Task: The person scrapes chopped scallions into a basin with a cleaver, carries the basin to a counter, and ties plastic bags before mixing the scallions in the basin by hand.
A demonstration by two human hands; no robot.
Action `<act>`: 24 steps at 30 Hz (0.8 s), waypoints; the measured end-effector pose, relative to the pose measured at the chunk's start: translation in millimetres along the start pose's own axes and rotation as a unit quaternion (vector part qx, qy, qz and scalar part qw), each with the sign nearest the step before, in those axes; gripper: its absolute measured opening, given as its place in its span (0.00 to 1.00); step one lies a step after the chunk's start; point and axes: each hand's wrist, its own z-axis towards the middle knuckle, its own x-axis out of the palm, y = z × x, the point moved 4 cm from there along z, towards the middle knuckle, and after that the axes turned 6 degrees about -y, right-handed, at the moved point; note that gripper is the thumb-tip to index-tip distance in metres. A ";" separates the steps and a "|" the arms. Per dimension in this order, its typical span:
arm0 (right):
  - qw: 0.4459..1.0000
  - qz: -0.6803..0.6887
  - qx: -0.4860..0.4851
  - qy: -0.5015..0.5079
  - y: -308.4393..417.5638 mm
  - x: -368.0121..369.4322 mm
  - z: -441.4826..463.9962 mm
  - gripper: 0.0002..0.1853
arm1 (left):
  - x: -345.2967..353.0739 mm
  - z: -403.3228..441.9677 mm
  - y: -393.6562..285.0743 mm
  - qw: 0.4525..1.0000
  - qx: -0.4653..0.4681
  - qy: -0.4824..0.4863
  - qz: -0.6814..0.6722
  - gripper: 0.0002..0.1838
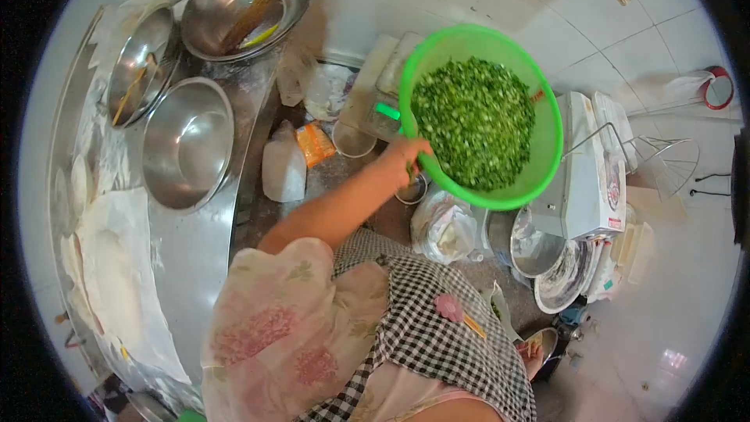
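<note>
My left hand (406,162) grips the rim of a bright green plastic basin (553,121), its fingers closed over the near-left edge. Finely chopped greens (473,123) fill much of the basin, which tilts toward me. Lower right, partly hidden by my checked apron, my right hand (533,358) is at the edge of a small metal bowl (549,340) and seems closed on it; its fingers show only in part. Just behind the basin's left side is a weighing scale (369,109) with a lit green display.
A steel counter (191,246) on the left bears metal bowls (187,143) and a floury sheet (117,266). A wooden stick lies across the bowl (199,19) at the back. A white mixer (582,180) with a steel bowl (535,246) stands right, near a plastic bag (447,230).
</note>
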 end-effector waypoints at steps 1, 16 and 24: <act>1.000 -0.001 0.000 -0.010 -1.3 3.3 -1.6 0.07 | -2.6 20.3 -14.7 0.999 -0.009 -0.008 0.040 0.09; 0.990 -0.084 0.072 0.083 -33.1 22.6 46.2 0.08 | -40.9 73.6 -100.8 0.990 0.052 0.058 0.115 0.22; 0.981 -0.166 0.039 0.093 -21.4 71.0 12.3 0.10 | -148.2 72.1 -15.7 0.997 0.007 -0.070 -0.022 0.31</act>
